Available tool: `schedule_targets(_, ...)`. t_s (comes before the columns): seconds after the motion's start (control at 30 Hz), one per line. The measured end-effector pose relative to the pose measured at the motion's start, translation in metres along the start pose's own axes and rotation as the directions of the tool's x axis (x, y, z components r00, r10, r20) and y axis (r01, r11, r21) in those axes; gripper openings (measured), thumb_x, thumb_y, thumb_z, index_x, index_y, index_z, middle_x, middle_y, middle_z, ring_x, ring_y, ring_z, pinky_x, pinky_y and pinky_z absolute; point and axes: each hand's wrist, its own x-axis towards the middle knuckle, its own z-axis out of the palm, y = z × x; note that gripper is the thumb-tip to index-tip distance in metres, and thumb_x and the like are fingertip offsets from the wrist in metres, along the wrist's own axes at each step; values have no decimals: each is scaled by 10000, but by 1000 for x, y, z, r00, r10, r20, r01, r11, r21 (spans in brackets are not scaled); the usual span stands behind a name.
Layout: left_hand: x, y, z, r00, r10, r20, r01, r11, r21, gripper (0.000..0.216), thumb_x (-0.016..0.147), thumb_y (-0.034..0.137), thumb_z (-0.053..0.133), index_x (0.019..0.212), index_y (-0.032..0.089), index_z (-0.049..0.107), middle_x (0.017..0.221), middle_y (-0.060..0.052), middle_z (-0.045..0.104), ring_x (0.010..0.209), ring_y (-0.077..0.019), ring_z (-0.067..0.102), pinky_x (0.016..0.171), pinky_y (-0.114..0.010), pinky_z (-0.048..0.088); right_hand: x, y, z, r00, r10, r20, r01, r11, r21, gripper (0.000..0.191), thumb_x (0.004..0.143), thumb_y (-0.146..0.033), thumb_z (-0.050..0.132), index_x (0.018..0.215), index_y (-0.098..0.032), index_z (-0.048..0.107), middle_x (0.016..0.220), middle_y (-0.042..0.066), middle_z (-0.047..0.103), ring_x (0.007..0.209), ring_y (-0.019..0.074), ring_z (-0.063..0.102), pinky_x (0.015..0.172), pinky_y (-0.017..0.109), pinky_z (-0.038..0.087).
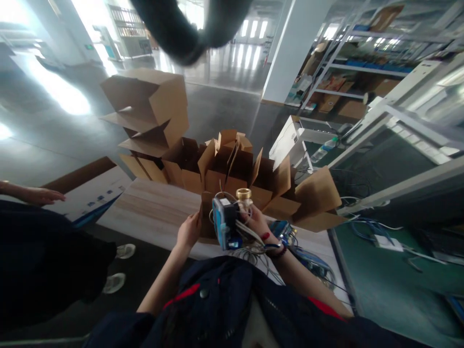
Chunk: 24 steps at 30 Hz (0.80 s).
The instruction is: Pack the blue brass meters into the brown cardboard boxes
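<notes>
My right hand (256, 222) is closed around the brass pipe fitting (243, 195) of a blue-and-black meter (224, 220), whose cables trail down over my wrist. The meter hangs upright above a small open cardboard box (206, 234), hiding much of it. At that box's left side is my left hand (190, 229), fingers pressed on its cardboard wall. More blue devices with brass parts and coiled cables (313, 263) lie on the table to the right of my right forearm.
Open cardboard boxes (261, 195) stand in a row along the table's (155, 203) far side, with larger boxes (145, 111) stacked at the left. A co-worker's hand (43, 195) is over a white box (97, 198). Metal frames (377, 183) and shelves (340, 67) are to the right.
</notes>
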Motion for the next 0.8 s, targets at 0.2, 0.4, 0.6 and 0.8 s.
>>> schedule_targets(0.2,1,-13,-3,993,112,39,-109,992,-69,402,887,184,359,1251,171,529,1059,-112,631,931,-198,614,796,-258,431,4,42,19,946,-119,301,316,538,-782,251,883,-301,492,1081,-182,591,1335,124,512,1103,263,525,929,405,416)
schedule_targets(0.4,0,-10,-1,993,114,31,-114,993,-14,364,878,171,357,1161,138,585,1005,-121,654,893,-200,623,779,-264,431,19,78,41,868,230,440,382,259,-887,323,885,-119,387,1128,-102,598,1334,193,489,1087,320,536,918,477,415)
schedule_targets(0.6,1,1,2,998,-31,61,27,997,77,343,884,192,381,1168,151,569,1002,-119,683,885,-199,637,711,-260,410,47,84,45,784,375,494,317,442,-839,466,693,-50,611,1153,-124,610,1238,136,596,1106,246,572,949,320,446)
schedule_targets(0.8,12,-27,-20,996,-86,-2,85,986,145,290,888,232,372,1002,162,628,881,-108,697,793,-193,637,604,-241,362,21,24,-49,963,47,266,66,914,-399,440,805,-241,534,1243,-188,538,1242,87,603,1081,190,597,948,361,474)
